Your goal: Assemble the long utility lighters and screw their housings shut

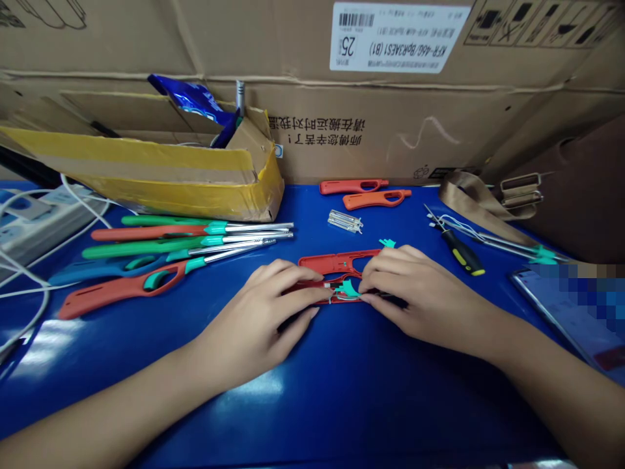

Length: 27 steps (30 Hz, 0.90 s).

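An open red lighter shell (336, 264) lies on the blue table (342, 391) at the centre, with a teal trigger piece (347, 288) in it. My left hand (266, 312) rests on the shell's left part, fingers curled and pressed on it. My right hand (420, 290) pinches the shell's right side by the teal piece. A small teal part (388, 243) lies just behind my right hand.
Several finished long lighters (185, 251) lie at the left. Two red shell halves (364, 193) and a metal part (344, 221) lie behind. At right are a screwdriver (461, 253), a phone (571, 312) and a strap (483, 205). A taped cardboard box (161, 172) stands back left.
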Available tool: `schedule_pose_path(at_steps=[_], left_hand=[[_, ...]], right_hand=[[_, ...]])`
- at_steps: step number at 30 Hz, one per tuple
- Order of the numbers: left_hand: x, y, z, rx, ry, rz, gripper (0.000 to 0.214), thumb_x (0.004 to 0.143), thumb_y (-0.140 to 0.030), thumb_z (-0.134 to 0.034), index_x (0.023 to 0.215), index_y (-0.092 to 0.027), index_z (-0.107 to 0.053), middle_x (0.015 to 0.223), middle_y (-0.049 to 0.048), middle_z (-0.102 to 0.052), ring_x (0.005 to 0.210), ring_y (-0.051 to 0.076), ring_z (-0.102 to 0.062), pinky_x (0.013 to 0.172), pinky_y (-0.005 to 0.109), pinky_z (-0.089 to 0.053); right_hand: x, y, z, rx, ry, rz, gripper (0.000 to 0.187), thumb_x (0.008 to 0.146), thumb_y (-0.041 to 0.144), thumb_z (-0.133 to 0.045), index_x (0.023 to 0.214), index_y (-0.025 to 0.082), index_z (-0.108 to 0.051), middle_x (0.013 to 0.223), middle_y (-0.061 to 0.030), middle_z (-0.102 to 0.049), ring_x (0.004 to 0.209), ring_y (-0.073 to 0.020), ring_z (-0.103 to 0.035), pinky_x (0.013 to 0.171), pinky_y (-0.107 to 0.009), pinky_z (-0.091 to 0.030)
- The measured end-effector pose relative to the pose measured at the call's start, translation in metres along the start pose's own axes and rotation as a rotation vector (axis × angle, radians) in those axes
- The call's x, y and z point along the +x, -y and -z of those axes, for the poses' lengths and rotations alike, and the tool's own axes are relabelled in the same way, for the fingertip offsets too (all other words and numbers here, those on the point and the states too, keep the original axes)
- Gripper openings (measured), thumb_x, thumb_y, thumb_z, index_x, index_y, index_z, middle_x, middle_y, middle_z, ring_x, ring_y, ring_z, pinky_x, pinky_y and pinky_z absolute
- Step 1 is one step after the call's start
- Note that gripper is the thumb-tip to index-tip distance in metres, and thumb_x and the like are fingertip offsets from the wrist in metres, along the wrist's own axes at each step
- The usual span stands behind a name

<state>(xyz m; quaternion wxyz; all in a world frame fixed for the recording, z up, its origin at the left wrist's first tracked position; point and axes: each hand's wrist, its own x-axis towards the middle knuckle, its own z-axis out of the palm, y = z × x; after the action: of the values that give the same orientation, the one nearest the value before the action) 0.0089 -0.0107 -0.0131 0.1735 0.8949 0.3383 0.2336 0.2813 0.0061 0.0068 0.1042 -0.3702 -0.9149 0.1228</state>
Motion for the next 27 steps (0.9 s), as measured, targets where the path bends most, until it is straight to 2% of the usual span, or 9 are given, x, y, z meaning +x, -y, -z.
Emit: schedule_pose_path(at_steps=[5,9,13,15,17,19,22,27], left_hand=[[-0.001,0.0,-0.001,0.077,0.084,-0.006,0.038,0.101,-0.015,-0.053,0.135,-0.028,-0.063,0.133,0.0079,-0.061,0.117,0.025,-0.053,0.1,0.044,-0.047],[0.001,-0.002,0.0,0.129,0.143,-0.008,0.042,0.101,-0.015,-0.05,0.139,-0.03,-0.061,0.139,0.0091,-0.057,0.119,0.027,-0.051,0.1,0.046,-0.047],[0.001,-0.002,0.001,0.154,0.155,-0.018,0.044,0.102,-0.016,-0.049,0.142,-0.031,-0.058,0.142,0.0098,-0.055,0.121,0.028,-0.05,0.101,0.047,-0.047],[0.001,-0.002,0.0,0.159,0.153,-0.02,0.046,0.102,-0.015,-0.049,0.144,-0.031,-0.057,0.141,0.0103,-0.055,0.121,0.028,-0.05,0.099,0.046,-0.048],[0.0,-0.002,0.0,0.155,0.135,-0.022,0.045,0.101,-0.015,-0.05,0.143,-0.03,-0.058,0.14,0.0105,-0.056,0.119,0.028,-0.051,0.098,0.046,-0.049],[-0.001,-0.003,0.001,0.145,0.101,-0.014,0.042,0.1,-0.015,-0.052,0.139,-0.028,-0.061,0.138,0.0107,-0.057,0.119,0.028,-0.052,0.098,0.046,-0.049],[-0.001,-0.003,0.002,0.101,0.013,0.017,0.034,0.098,-0.019,-0.058,0.131,-0.025,-0.065,0.133,0.0101,-0.061,0.119,0.027,-0.055,0.101,0.046,-0.048],[0.001,-0.001,0.005,0.081,-0.112,0.027,0.032,0.099,-0.02,-0.06,0.13,-0.023,-0.064,0.128,0.0082,-0.067,0.117,0.024,-0.059,0.103,0.043,-0.048]], right_hand=[[0.0,0.001,0.0,-0.02,0.002,-0.001,0.015,0.1,0.022,-0.056,0.093,0.022,-0.069,0.098,-0.0024,-0.07,0.095,-0.0204,-0.06,0.091,-0.041,-0.041],[0.002,0.004,-0.003,0.044,-0.02,-0.067,0.013,0.098,0.02,-0.057,0.093,0.022,-0.069,0.095,-0.0026,-0.071,0.094,-0.021,-0.062,0.086,-0.04,-0.044],[0.003,0.003,-0.003,0.226,-0.139,-0.137,0.01,0.092,0.016,-0.061,0.088,0.022,-0.068,0.092,-0.002,-0.071,0.088,-0.018,-0.064,0.081,-0.034,-0.049],[0.002,-0.003,-0.002,0.242,-0.225,-0.152,0.011,0.093,0.016,-0.06,0.087,0.021,-0.068,0.091,-0.003,-0.07,0.086,-0.0181,-0.064,0.079,-0.033,-0.05],[0.001,-0.01,-0.003,0.156,-0.261,-0.146,0.012,0.093,0.014,-0.058,0.093,0.021,-0.068,0.095,-0.0055,-0.069,0.09,-0.0211,-0.063,0.083,-0.037,-0.051],[0.0,-0.017,-0.005,0.067,-0.221,-0.142,0.015,0.091,0.012,-0.058,0.097,0.021,-0.068,0.102,-0.0075,-0.067,0.096,-0.0241,-0.061,0.088,-0.042,-0.051],[0.0,-0.022,-0.006,0.042,-0.164,-0.153,0.013,0.089,0.009,-0.059,0.09,0.021,-0.065,0.104,-0.0076,-0.064,0.098,-0.0246,-0.06,0.089,-0.042,-0.051],[0.004,-0.014,-0.001,0.071,-0.308,-0.139,0.009,0.094,0.013,-0.059,0.09,0.021,-0.059,0.096,-0.0059,-0.065,0.092,-0.0225,-0.06,0.084,-0.039,-0.051]])
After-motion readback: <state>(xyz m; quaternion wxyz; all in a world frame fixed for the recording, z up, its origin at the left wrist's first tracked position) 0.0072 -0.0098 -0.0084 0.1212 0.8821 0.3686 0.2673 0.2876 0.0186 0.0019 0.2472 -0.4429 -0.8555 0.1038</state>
